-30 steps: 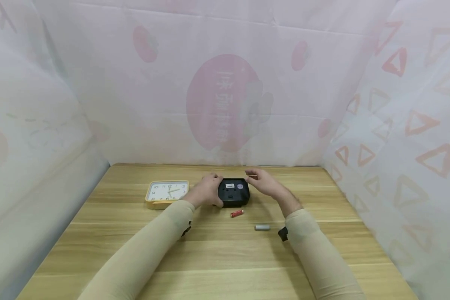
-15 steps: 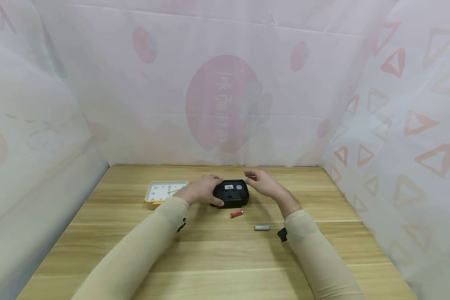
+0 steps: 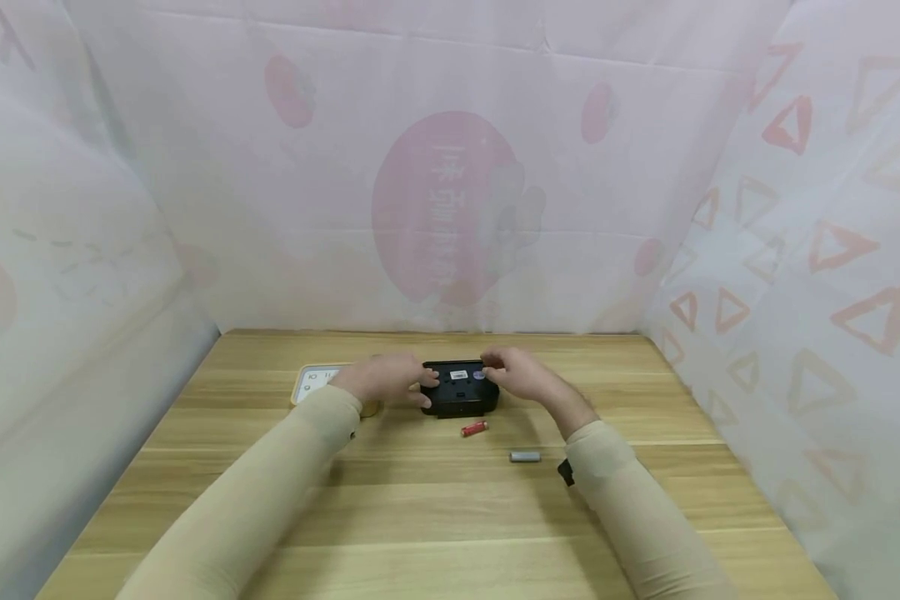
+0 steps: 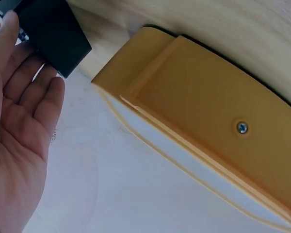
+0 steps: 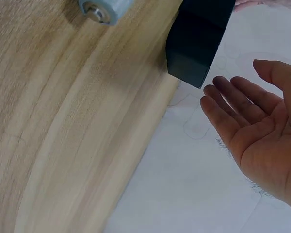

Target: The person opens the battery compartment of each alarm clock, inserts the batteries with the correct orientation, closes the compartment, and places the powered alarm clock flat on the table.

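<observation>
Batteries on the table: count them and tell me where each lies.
2. The red battery lies just on the person's side of the black case; the grey battery lies nearer the person, farther right. Others may be hidden.

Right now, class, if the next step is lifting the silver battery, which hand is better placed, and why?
Probably the right hand: it is nearer the silver battery, with its palm empty. The left hand is farther off, at the left end of the black case.
</observation>
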A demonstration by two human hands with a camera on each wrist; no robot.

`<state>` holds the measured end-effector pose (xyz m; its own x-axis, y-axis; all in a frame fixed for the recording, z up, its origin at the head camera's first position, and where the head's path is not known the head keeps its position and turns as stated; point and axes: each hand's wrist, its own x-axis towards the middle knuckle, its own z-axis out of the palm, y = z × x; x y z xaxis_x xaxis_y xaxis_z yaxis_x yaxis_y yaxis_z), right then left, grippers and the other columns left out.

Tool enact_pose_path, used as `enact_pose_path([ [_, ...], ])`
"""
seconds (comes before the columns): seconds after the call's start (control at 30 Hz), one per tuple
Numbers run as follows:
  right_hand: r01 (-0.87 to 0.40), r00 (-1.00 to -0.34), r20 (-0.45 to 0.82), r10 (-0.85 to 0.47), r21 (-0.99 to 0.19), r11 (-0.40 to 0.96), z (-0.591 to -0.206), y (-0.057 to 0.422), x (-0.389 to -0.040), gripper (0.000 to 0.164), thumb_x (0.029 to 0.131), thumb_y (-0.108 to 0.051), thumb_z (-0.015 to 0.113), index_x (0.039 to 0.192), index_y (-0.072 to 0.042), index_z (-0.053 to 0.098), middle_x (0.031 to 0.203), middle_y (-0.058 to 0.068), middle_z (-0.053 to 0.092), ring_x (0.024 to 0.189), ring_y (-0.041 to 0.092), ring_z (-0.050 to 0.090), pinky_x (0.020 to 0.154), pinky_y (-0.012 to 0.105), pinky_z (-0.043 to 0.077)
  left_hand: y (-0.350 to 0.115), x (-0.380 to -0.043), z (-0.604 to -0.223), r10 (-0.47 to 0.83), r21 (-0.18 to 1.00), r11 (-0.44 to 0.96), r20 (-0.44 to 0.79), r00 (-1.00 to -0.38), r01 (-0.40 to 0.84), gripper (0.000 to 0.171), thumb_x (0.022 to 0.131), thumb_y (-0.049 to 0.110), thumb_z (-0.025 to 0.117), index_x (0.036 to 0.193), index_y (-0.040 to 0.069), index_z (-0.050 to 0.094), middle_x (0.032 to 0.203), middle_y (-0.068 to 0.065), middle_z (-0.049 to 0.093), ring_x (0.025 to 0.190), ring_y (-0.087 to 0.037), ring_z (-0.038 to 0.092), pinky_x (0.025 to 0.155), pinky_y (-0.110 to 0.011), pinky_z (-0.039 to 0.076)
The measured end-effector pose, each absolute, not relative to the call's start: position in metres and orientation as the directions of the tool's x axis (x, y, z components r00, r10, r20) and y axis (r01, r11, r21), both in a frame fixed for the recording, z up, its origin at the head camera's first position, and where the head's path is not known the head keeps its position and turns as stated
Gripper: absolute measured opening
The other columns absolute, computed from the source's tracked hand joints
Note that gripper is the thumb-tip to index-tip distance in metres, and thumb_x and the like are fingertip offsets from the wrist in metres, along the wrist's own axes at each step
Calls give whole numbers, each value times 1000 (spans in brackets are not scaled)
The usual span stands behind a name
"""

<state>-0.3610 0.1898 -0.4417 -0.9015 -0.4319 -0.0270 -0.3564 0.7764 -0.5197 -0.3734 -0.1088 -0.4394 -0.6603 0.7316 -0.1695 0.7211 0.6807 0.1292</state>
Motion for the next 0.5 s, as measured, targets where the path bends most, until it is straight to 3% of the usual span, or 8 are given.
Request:
enact_pose_path([
  [0.2,-408,-890,-16,-456,-417,812,-443,180,-360,43,121,-20,66,155,5,71,153,23,79,148,41,73,131,59,57,-104,-373,-439,735,105,677,-157,-660,729,44,114,35,80,152,12,79,157,-10,79,141,-32,76,126,-51,62],
  [0.5,-537,-832,-5,-555,-250,806,-452,167,-364,37,118,-22,74,150,-6,80,151,14,82,144,34,78,125,53,63,-104,-371,-436,731,83,679,-159,-663,729,42,114,34,80,150,13,81,152,-9,82,137,-31,79,123,-50,64],
])
